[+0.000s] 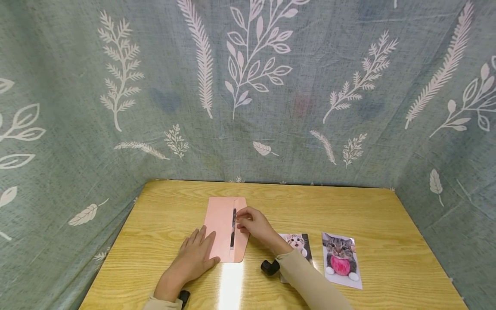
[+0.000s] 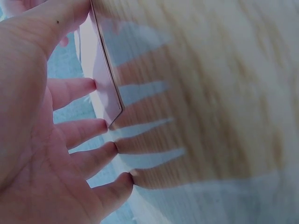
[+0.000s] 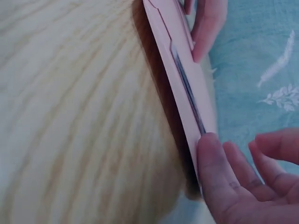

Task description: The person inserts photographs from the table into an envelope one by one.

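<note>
Pink rectangular paper envelope (image 1: 218, 228) lies flat, its long sides running away from me, with both my hands at it. Largest around me is the grey-green cloth curtain (image 1: 217, 142) printed with white leaves and sprigs, behind and to both sides of the yellowish wood-grain table (image 1: 372, 217) on which the envelope lies. Two beige sleeves (image 1: 315, 284) reach in from the near edge, the right one partly covering a printed card.

My left hand (image 1: 193, 255) is released and spread at the envelope's left side: two fingers and the thumb touch it, while the outer two rest their tips just beside it. My right hand (image 1: 255, 226) is bent over the tapered flap on the right; one fingertip touches beside the slit, but whether those fingers grasp anything I cannot tell.

Well to the right lies a rectangular grey tabby cat card (image 1: 342, 260), apart from the half-hidden orange-and-white kitten card (image 1: 296, 244) nearer my forearm. Smaller is the black rounded device (image 1: 270, 268) at my right wrist. Smallest, a narrow dark strip (image 1: 233, 230) shows in the envelope's slit
</note>
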A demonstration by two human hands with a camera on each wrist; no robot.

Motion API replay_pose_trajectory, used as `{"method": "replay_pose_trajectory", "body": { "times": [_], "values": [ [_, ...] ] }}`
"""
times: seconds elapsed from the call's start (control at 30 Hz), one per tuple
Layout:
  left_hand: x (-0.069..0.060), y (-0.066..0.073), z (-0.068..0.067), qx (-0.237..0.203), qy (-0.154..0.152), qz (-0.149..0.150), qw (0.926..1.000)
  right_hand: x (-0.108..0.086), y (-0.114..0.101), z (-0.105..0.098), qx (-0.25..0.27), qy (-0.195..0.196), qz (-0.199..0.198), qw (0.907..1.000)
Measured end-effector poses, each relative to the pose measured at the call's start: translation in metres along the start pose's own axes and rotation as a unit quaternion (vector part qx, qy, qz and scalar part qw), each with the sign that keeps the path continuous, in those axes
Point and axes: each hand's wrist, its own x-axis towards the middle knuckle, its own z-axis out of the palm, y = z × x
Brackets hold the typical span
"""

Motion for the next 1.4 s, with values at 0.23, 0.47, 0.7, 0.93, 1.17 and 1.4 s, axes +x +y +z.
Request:
{"method": "replay_pose_trajectory", "body": {
  "times": [0.23,0.47,0.7,0.93,1.17,1.4],
  "values": [
    [0.001,-0.002,0.001,-0.002,-0.004,-0.003,1.0000,-0.030,-0.041,-0.017,-0.020,-0.022,-0.039,0.9988],
    [0.002,-0.001,0.002,-0.002,-0.005,-0.001,1.0000,-0.052,-0.056,-0.040,-0.062,-0.017,-0.050,0.9967],
    [-0.001,0.001,0.001,-0.002,0.002,0.001,1.0000,-0.069,-0.040,-0.068,-0.154,0.025,-0.075,0.9849],
    [0.001,0.000,0.002,0.001,0.003,0.004,1.0000,-0.094,-0.039,-0.097,-0.172,0.062,-0.068,0.9808],
    [0.002,-0.001,0.002,0.002,-0.001,0.003,1.0000,-0.112,-0.035,-0.115,-0.199,0.101,-0.058,0.9731],
    [0.001,-0.001,0.002,0.003,0.000,0.003,1.0000,-0.126,-0.025,-0.124,-0.232,0.121,-0.061,0.9631]
  ]
}}
